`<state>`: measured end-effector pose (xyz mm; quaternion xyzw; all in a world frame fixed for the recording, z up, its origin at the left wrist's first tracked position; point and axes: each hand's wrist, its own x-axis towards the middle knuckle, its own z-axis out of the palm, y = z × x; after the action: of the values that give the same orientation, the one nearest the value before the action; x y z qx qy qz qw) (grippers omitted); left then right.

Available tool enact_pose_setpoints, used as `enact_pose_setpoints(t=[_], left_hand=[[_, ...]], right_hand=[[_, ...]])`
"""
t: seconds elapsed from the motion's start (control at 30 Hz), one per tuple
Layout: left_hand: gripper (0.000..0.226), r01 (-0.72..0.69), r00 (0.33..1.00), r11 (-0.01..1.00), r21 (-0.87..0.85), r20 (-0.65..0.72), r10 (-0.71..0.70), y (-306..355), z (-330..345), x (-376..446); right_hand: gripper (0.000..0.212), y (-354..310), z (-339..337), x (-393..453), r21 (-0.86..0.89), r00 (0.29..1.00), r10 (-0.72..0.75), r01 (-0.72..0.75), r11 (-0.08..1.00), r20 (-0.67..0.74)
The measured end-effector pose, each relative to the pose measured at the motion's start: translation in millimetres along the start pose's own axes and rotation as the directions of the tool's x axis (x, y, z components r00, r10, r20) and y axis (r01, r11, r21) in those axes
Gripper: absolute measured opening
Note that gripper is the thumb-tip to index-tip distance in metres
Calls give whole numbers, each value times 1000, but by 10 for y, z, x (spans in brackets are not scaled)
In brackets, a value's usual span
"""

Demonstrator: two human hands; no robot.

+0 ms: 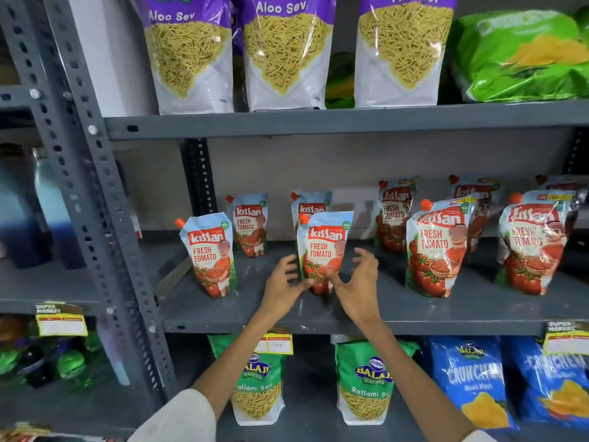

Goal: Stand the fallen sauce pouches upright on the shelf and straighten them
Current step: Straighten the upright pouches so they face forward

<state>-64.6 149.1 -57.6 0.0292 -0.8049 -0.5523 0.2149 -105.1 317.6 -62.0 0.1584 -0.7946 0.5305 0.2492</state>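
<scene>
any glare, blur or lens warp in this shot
Head view: wide-angle warp bows the shelf upright and edges; glare streaks the right ketchup pouches; fingertips of the right hand and left hand are motion-blurred; the middle pouch is sharp; far-left bottles are soft.

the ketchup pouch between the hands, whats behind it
Behind the front ketchup pouch stands a second ketchup pouch; only its orange cap and top label show. Its lower part is covered.
</scene>
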Motion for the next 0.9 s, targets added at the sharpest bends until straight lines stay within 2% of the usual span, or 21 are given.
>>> enact_pose_setpoints(t=[0.03, 0.1, 0.2, 0.3, 0.4, 0.5, 0.57, 0.63, 0.7, 0.9], left_hand=[[68, -25, 999, 1000, 3, -42, 25, -6, -69, -36], [50, -86, 986, 996, 19, -139, 88, -11, -237, -107], [33, -147, 931, 988, 41, -330, 152, -10, -546, -224], [42, -98, 847, 991, 87, -516, 129, -96, -934, -292], [51, -66, 809, 993, 97, -577, 110, -244, -1283, -278], [52, -45, 865, 999, -5, -500, 37, -369, -1522, -219], [58, 16, 928, 994, -110, -369, -56, -417, -1623, -154], [63, 80, 962, 986, -150, -248, -115, -505, -1711, -82], [62, 119, 972, 985, -124, -186, -141, -571, -1735, -44], [62, 172, 974, 976, -132, -123, -188, -695, -1787, 10]], right_hand=[[62, -37, 6, -44, 45, 998, -39, 42, 998, -58], [43, -165, 45, -105, 168, 996, -63, 73, 983, -60], [23, -378, 248, -164, 249, 991, -82, 54, 967, 103], [17, -598, 563, -225, 273, 962, -114, 43, 961, 249], [29, -773, 925, -250, 243, 914, -127, 32, 969, 385], [45, -939, 1292, -250, 233, 883, -83, -31, 972, 463], [51, -1046, 1473, -261, 250, 856, -87, -51, 967, 510], [54, -1109, 1628, -280, 282, 840, -103, -62, 957, 533], [55, -1107, 1712, -299, 268, 845, -79, -79, 960, 529], [52, -1143, 1787, -310, 187, 857, 2, -115, 976, 516]])
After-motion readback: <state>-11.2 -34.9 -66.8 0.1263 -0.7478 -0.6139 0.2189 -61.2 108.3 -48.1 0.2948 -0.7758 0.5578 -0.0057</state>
